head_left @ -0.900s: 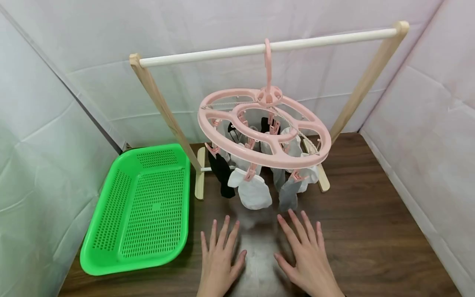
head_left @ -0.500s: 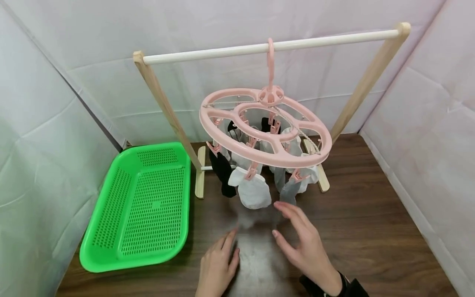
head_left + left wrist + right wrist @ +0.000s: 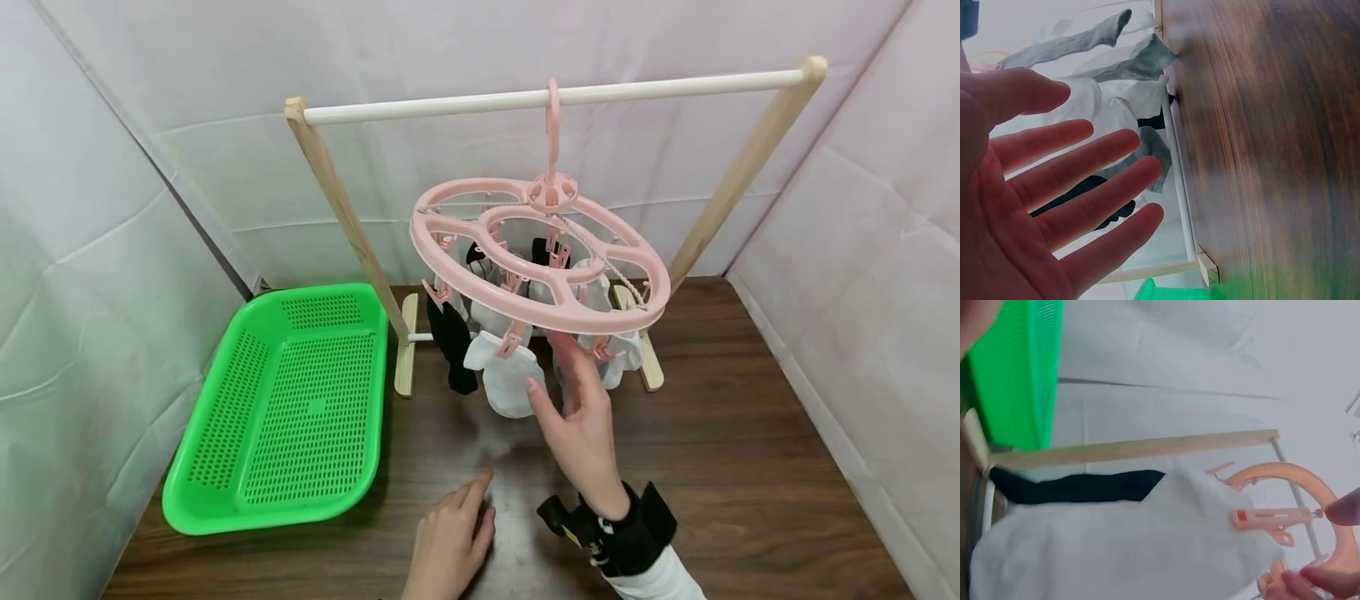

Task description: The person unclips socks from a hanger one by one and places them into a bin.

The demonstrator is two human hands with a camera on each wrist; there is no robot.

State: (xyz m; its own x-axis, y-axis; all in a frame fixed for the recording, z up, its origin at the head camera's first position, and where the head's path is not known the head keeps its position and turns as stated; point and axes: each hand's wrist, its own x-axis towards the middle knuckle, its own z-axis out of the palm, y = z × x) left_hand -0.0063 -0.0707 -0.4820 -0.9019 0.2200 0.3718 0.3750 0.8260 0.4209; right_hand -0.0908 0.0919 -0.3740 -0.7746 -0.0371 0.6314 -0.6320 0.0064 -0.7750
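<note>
A pink round clip hanger (image 3: pixel 517 307) hangs by its hook, carrying white, black and grey socks on its clips. My right hand (image 3: pixel 587 433) is raised under its front rim, fingers loosely extended beside a white sock (image 3: pixel 513 387); the thumb overlaps that sock's edge in the head view. In the right wrist view, the fingertips (image 3: pixel 1342 509) are near a pink clip (image 3: pixel 1272 517) pinching the sock. A grey sock is partly hidden behind this hand. My left hand (image 3: pixel 452 537) stays low over the table, holding nothing, its fingers spread in the left wrist view.
A green perforated basket (image 3: pixel 378 400) stands on the left of the brown wooden table (image 3: pixel 750 467). The rack has a white rod (image 3: pixel 675 88) and wooden legs (image 3: pixel 348 221). White cloth walls (image 3: pixel 862 250) enclose the back and sides. A black sock (image 3: pixel 452 346) hangs left of the white one.
My right hand has moved up and forward from low over the table to the hanger's front rim. The left hand has drawn its fingers closer together and stayed low.
</note>
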